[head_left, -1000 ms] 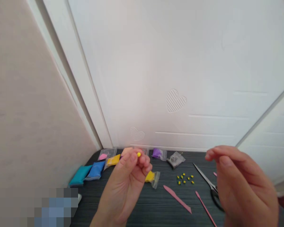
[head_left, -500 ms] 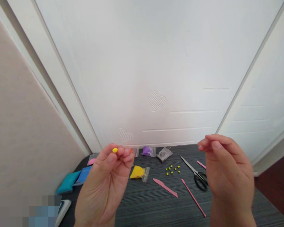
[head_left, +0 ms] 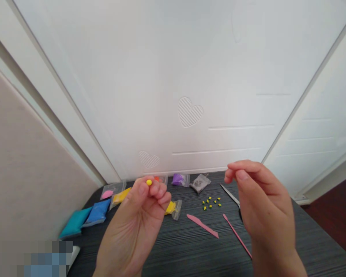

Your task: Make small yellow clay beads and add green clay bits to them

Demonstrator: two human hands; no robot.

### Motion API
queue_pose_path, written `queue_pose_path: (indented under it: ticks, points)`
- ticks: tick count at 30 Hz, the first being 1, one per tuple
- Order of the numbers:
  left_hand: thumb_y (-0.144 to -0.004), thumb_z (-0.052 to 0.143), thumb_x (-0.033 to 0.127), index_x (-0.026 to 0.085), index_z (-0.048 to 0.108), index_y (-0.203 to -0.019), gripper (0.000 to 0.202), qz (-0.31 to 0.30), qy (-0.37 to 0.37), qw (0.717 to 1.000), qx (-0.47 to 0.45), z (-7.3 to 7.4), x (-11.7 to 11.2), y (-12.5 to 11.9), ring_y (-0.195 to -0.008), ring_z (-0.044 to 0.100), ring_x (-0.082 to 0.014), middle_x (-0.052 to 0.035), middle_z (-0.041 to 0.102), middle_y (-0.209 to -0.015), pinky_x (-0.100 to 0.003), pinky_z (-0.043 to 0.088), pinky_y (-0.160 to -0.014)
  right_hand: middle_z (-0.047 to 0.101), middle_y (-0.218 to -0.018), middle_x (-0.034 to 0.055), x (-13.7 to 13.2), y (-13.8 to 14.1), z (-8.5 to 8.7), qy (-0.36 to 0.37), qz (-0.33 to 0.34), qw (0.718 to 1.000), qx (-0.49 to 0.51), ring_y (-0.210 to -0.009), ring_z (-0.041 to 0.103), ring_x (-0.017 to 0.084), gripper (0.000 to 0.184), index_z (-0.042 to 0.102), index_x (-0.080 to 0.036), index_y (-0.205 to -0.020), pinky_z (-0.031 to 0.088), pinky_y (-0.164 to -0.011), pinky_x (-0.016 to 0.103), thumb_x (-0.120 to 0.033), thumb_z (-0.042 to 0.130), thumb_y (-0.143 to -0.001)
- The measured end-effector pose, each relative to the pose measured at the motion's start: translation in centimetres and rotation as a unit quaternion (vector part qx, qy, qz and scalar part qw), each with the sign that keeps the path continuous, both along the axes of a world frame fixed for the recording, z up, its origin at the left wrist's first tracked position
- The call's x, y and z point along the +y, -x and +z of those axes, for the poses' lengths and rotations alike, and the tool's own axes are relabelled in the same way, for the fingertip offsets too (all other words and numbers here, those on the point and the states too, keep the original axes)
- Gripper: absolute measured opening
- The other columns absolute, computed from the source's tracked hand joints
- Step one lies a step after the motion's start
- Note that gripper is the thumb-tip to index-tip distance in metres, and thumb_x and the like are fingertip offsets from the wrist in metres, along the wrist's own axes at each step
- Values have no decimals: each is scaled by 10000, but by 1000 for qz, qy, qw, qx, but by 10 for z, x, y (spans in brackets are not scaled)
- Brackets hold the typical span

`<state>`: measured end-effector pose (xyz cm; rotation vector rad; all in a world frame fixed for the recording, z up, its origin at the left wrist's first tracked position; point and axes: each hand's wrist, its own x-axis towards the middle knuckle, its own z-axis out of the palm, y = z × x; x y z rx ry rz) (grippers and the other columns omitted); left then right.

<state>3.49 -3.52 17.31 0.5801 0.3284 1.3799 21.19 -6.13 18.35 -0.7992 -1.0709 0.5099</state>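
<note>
My left hand (head_left: pixel 138 223) is raised above the dark table (head_left: pixel 190 254), fingers curled, pinching a tiny yellow clay ball (head_left: pixel 149 182) at the fingertips. My right hand (head_left: pixel 262 204) is raised to the right, thumb and fingers pressed together in a pinch; I cannot make out anything in it. Between the hands on the table lie several small yellow clay bits (head_left: pixel 211 202) and a half-hidden bag of yellow clay (head_left: pixel 173 208).
Small bags of clay lie along the back: pink (head_left: pixel 107 193), yellow (head_left: pixel 120 196), blue (head_left: pixel 98 212), teal (head_left: pixel 74 227), purple (head_left: pixel 178 179), grey (head_left: pixel 200 183). A pink modelling knife (head_left: pixel 202 226), a thin pink tool (head_left: pixel 237 235) and scissors (head_left: pixel 230 195) lie to the right. A white door stands behind.
Both hands stayed raised; the right hand drifted left, now covering the scissor handles. The left hand keeps the yellow ball. The view shifted slightly.
</note>
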Motion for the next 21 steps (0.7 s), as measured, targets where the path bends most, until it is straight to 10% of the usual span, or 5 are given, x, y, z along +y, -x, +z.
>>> queue_pose_path:
  ticks: [21]
  points:
    - [-806, 552, 198, 162, 540, -737, 78, -45, 14, 998, -50, 1, 5, 3, -603, 467, -73, 23, 482, -642, -206, 440, -556, 604, -812, 16, -2, 9, 3, 39, 34, 998, -24, -807, 554, 143, 142, 658, -253, -891, 457, -626, 233, -248, 534, -822]
